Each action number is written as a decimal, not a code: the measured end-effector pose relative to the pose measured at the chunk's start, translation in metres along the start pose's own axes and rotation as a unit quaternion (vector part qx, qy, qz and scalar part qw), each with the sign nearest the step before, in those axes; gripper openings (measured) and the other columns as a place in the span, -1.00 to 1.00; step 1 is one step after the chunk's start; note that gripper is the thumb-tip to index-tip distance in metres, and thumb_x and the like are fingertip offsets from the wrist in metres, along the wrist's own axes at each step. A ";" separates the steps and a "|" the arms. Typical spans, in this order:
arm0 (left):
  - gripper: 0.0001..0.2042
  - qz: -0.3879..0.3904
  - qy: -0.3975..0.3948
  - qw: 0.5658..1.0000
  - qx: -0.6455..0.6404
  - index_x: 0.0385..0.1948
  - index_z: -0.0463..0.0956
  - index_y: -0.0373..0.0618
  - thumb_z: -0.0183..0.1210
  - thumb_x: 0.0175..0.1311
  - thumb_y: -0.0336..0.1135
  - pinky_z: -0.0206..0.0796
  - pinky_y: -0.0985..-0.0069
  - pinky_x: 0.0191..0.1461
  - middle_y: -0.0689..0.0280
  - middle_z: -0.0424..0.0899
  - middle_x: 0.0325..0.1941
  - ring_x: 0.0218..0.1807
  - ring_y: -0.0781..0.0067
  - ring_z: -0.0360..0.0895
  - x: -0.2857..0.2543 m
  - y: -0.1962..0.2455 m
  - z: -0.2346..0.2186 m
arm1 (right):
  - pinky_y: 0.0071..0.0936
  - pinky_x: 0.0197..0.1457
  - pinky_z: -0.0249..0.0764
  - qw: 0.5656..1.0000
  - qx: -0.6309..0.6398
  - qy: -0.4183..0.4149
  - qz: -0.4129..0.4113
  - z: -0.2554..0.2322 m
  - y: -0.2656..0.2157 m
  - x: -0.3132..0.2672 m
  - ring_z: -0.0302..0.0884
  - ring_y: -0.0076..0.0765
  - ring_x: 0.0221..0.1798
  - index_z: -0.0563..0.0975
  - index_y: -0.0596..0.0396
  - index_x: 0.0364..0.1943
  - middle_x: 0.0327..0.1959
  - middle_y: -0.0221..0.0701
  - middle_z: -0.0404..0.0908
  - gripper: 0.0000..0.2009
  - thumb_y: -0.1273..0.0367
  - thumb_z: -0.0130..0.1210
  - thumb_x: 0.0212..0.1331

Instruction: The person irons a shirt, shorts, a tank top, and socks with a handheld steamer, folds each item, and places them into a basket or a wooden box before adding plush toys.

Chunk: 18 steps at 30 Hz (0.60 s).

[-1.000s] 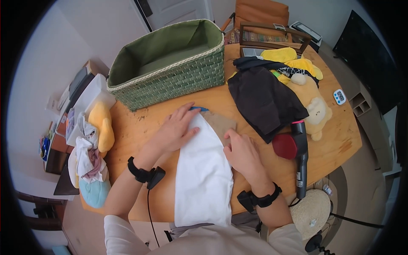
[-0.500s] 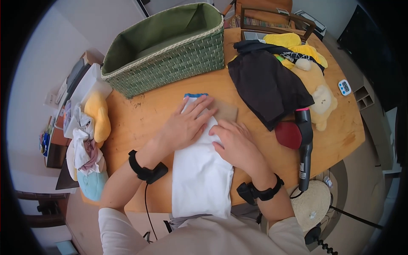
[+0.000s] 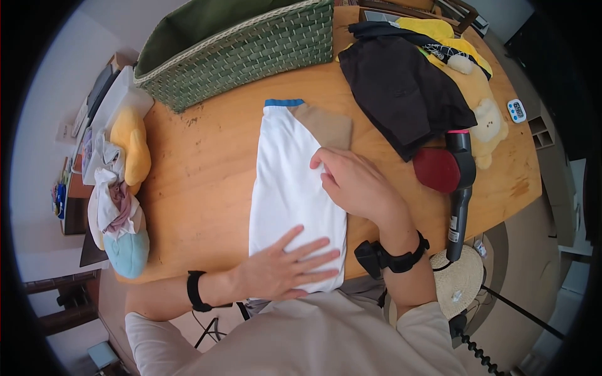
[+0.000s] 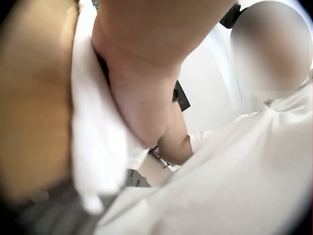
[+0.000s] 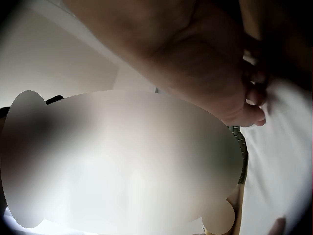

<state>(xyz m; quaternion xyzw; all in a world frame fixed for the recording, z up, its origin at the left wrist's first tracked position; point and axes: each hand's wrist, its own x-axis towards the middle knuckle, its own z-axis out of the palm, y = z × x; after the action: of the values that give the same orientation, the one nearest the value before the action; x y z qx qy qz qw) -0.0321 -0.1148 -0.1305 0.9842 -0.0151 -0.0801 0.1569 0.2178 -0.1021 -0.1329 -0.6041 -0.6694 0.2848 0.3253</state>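
A white shirt (image 3: 285, 182), folded into a long strip, lies on the wooden table with its lower end at the near edge. Blue trim (image 3: 283, 102) marks its far end, and a tan section (image 3: 326, 128) shows at the far right. My left hand (image 3: 285, 266) rests on the near part, fingers straight and spread. At the shirt's right side, below the tan section, is my right hand (image 3: 360, 191), its fingers loosely bent. In the right wrist view its fingertips (image 5: 254, 116) touch the white cloth. The left wrist view shows the cloth (image 4: 95, 137) beneath the left palm.
A green woven basket (image 3: 244, 72) stands at the back. Dark clothing (image 3: 401, 88), a bear plush (image 3: 486, 125) and a black handheld appliance (image 3: 461, 194) with a red head lie at right. Left are a yellow plush (image 3: 130, 147), small cloths (image 3: 116, 207) and a light-blue cushion (image 3: 128, 250).
The left hand has slid from the shirt's far end toward me, uncovering the blue trim. My right hand first moved left onto the cloth and now lies nearer its right edge. The head view has tilted downward.
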 end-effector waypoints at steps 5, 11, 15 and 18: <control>-0.53 0.076 0.002 0.992 -0.102 0.22 0.48 0.12 0.18 0.33 0.05 -0.14 0.02 0.63 0.28 0.23 0.53 0.58 0.17 0.09 -0.012 0.009 -0.005 | -0.21 0.05 0.46 0.998 -0.039 -0.008 -0.052 -0.003 0.001 0.000 0.54 -0.03 -0.08 0.53 0.15 -0.01 -0.15 -0.22 0.56 -0.69 0.44 0.22 0.14; -0.28 -0.221 0.103 0.968 0.055 0.48 0.18 -0.08 0.18 0.33 0.00 -0.06 -0.08 0.57 0.02 0.07 0.61 0.60 -0.11 0.02 -0.010 -0.060 -0.031 | -0.18 0.27 0.40 0.999 0.006 -0.047 -0.001 -0.021 -0.023 -0.005 0.48 0.04 0.20 0.52 0.17 0.11 0.12 -0.16 0.55 -0.61 0.39 0.23 0.18; -0.31 -0.267 0.122 0.956 0.027 0.51 0.15 0.00 0.10 0.40 0.05 -0.15 -0.11 0.60 0.03 0.01 0.63 0.63 -0.01 -0.02 -0.008 -0.073 -0.034 | -0.18 0.29 0.40 0.999 0.012 -0.040 0.003 -0.014 -0.019 -0.002 0.48 0.05 0.21 0.51 0.18 0.12 0.15 -0.18 0.53 -0.59 0.38 0.24 0.19; -0.30 -0.330 0.130 0.932 0.072 0.51 0.13 0.00 0.08 0.41 0.06 -0.15 -0.11 0.60 0.05 0.00 0.64 0.64 -0.02 -0.04 -0.004 -0.104 -0.031 | -0.24 0.24 0.43 0.999 0.013 0.005 -0.033 -0.008 -0.012 -0.001 0.52 0.06 0.15 0.52 0.17 0.11 0.14 -0.18 0.53 -0.61 0.41 0.25 0.18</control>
<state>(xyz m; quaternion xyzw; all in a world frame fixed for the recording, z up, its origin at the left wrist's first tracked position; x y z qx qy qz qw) -0.0302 -0.0064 -0.1334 0.9443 0.3251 0.0023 0.0507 0.2160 -0.1043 -0.1186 -0.5788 -0.6837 0.2791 0.3458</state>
